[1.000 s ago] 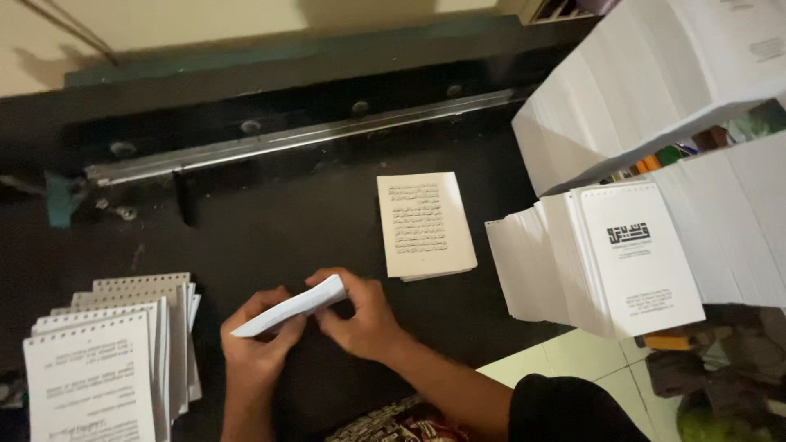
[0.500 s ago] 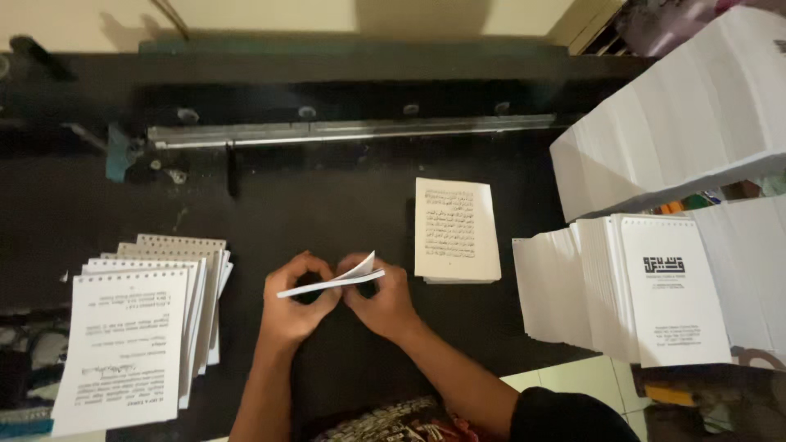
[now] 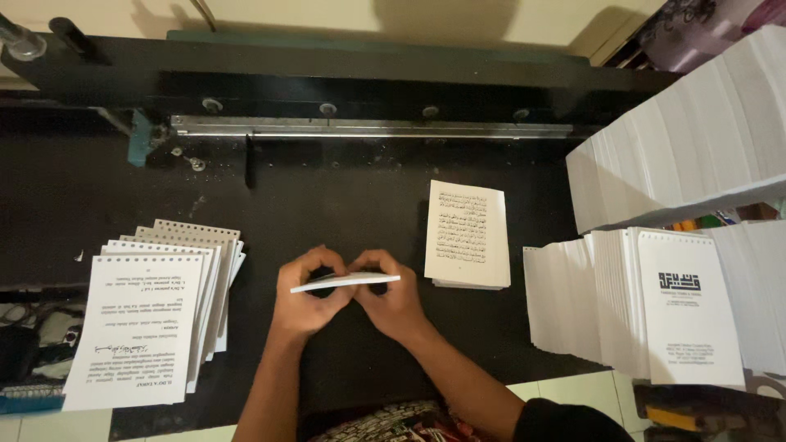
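Both my hands hold a thin white stack of small sheets (image 3: 344, 282), seen nearly edge-on and level above the black table (image 3: 327, 205). My left hand (image 3: 307, 299) grips its left end and my right hand (image 3: 393, 299) grips its right end. Just to the right lies a small pile of cream printed pages (image 3: 468, 235), flat on the table. At the left lies a fanned stack of punched white booklets (image 3: 151, 319) with printed covers.
A long metal bar (image 3: 368, 127) of a punching machine runs across the back of the table. Tall rows of white booklets (image 3: 679, 155) stand at the right, with a printed-cover row (image 3: 679, 303) below them. Pale floor tiles (image 3: 565, 389) show under the table edge.
The held sheets have gone from tilted to nearly level between my hands. The view has shifted, so the booklets at the left and the machine bar sit further into the picture.
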